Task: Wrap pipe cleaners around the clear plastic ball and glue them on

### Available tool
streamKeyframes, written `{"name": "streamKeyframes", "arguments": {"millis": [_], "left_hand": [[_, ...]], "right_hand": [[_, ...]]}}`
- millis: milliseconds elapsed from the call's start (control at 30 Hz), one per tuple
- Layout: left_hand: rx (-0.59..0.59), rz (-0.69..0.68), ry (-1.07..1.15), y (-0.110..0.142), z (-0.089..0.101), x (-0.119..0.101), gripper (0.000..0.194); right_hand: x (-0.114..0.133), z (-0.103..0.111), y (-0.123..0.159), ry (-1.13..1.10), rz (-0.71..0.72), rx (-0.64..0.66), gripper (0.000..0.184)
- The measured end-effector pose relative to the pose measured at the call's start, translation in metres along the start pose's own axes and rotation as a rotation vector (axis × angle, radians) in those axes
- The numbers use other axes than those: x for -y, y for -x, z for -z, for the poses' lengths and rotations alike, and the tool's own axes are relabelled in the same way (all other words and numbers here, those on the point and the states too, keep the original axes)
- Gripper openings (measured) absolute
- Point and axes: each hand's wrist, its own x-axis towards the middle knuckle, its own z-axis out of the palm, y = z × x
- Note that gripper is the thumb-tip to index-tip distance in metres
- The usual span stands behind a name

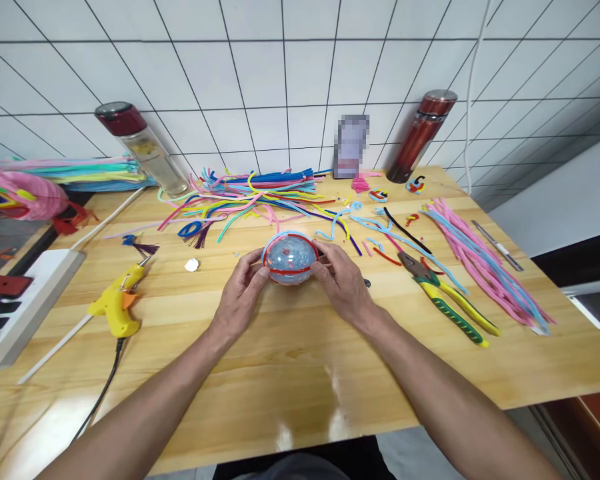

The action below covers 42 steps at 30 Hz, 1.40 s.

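Observation:
Between my two hands is a clear, rounded plastic dome (291, 252) with a red strip around its front and a light blue pipe cleaner along its upper rim. My left hand (243, 290) grips its left side, thumb at the front and fingers curled behind. On the opposite side, my right hand (344, 280) holds the dome in the same way, its fingertips partly hidden. A small dark object (367, 283) shows just beyond the right hand; I cannot make out what it is.
A yellow glue gun (117, 303) lies left, near a white power strip (27, 307). Pliers (443, 293) and pink and blue pipe cleaners (485, 260) lie right. Behind are more pipe cleaners (265, 193), a glass bottle (147, 153), a phone (351, 147) and a red thermos (420, 137).

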Motion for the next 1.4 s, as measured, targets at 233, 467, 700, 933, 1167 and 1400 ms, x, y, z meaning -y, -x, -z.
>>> {"name": "streamKeyframes", "arguments": {"millis": [233, 467, 700, 933, 1167, 1400], "left_hand": [[-0.004, -0.011, -0.012, 0.000, 0.001, 0.001, 0.055], [-0.004, -0.019, -0.020, -0.002, 0.002, 0.005, 0.052], [-0.003, -0.013, 0.029, 0.001, 0.001, 0.004, 0.049], [0.013, -0.054, -0.119, 0.005, -0.001, 0.002, 0.083], [0.095, -0.223, -0.257, -0.001, -0.004, 0.013, 0.107], [0.061, -0.281, -0.312, -0.001, -0.004, 0.009, 0.093]], "right_hand": [[-0.003, -0.002, -0.001, 0.029, 0.032, -0.030, 0.051], [-0.006, -0.003, -0.002, 0.048, 0.062, -0.043, 0.045], [-0.004, -0.002, 0.000, 0.059, 0.061, -0.060, 0.046], [-0.005, 0.000, 0.000, 0.073, 0.052, -0.012, 0.057], [-0.005, 0.004, -0.005, 0.055, 0.074, 0.005, 0.061], [-0.003, 0.000, -0.003, 0.004, 0.045, 0.000, 0.066]]}}
